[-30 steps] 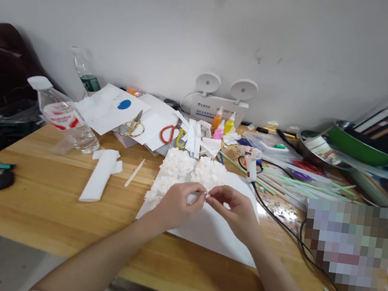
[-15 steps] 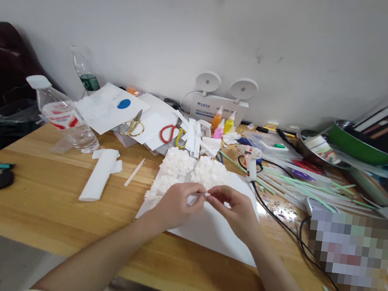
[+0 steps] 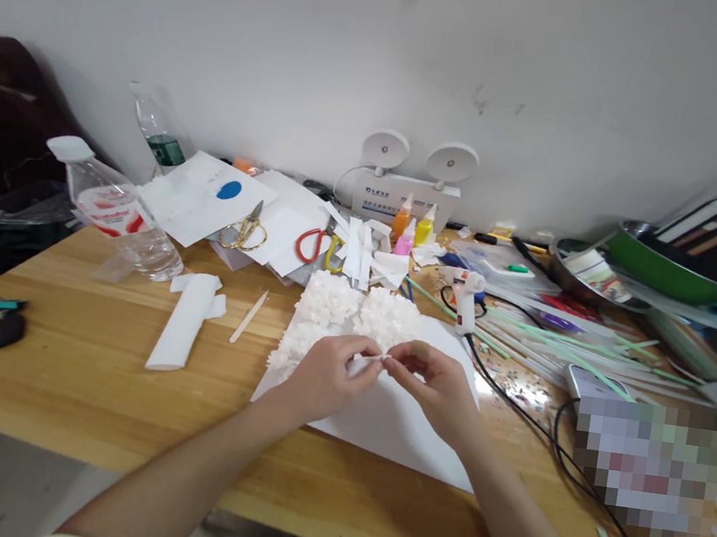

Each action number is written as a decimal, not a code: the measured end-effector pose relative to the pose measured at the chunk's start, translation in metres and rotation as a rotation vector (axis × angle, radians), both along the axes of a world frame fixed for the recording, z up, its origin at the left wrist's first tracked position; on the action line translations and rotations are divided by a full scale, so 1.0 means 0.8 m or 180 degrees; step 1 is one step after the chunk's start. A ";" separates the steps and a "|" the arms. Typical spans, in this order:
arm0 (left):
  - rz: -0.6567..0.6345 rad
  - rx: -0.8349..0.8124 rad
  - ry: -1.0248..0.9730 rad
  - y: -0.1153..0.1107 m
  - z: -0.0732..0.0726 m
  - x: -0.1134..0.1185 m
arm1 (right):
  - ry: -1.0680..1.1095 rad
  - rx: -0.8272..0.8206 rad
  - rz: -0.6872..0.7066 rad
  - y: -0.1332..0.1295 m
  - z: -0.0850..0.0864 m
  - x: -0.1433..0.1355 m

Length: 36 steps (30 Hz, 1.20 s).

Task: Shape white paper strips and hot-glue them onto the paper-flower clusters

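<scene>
Over a white sheet (image 3: 396, 432) on a wooden table (image 3: 84, 391), I bring my left hand (image 3: 329, 376) and right hand (image 3: 438, 392) almost together, as seen from the head camera. The fingers of both are bent inward, thumbs and fingertips pinching a small white piece (image 3: 381, 358) that spans the narrow space between them. The piece is too small for me to make out its exact shape. It is held just in front of fluffy white clusters (image 3: 328, 301), bunched on the far and left parts of the sheet.

Left of the sheet, a flat wooden stick (image 3: 249, 317) lies at a slant beside a folded white paper form (image 3: 184, 325). A clear bottle with a red-and-white label (image 3: 115, 214) leans near the table's left side, and a black object with a teal part (image 3: 8, 326) lies closer to the edge. Behind the clusters are white paper strips (image 3: 361, 247), gold-handled scissors (image 3: 245, 232) resting on loose papers, and red and yellow handles (image 3: 310, 246). Orange, pink and yellow squeeze bottles (image 3: 406, 238) stand before a white twin-lamp unit (image 3: 408, 196) at the wall.

To the right, a white glue gun (image 3: 465, 302) stands upright, its black cord (image 3: 512, 403) running toward the near edge. Thin green and clear sticks (image 3: 539, 345) lie scattered past it, with a green pan (image 3: 675, 271) farther back.
</scene>
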<state>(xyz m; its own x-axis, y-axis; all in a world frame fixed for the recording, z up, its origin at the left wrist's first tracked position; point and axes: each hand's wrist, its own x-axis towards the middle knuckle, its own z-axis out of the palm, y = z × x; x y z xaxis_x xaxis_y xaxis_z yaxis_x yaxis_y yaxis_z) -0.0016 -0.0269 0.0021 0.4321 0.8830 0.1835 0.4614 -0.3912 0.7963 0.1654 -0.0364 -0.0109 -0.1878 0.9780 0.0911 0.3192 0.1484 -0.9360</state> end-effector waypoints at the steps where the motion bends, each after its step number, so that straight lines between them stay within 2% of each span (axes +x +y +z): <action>1: 0.0005 -0.0011 -0.0015 0.000 0.000 0.000 | 0.0046 -0.0033 0.0030 0.000 0.000 0.000; 14: 0.0133 -0.0189 -0.0199 0.002 0.005 -0.002 | -0.0025 -0.0030 0.0145 0.001 0.001 0.002; 36: -0.0181 -0.0191 -0.0078 0.003 0.007 -0.004 | -0.0134 -0.0170 0.0379 0.001 0.000 0.003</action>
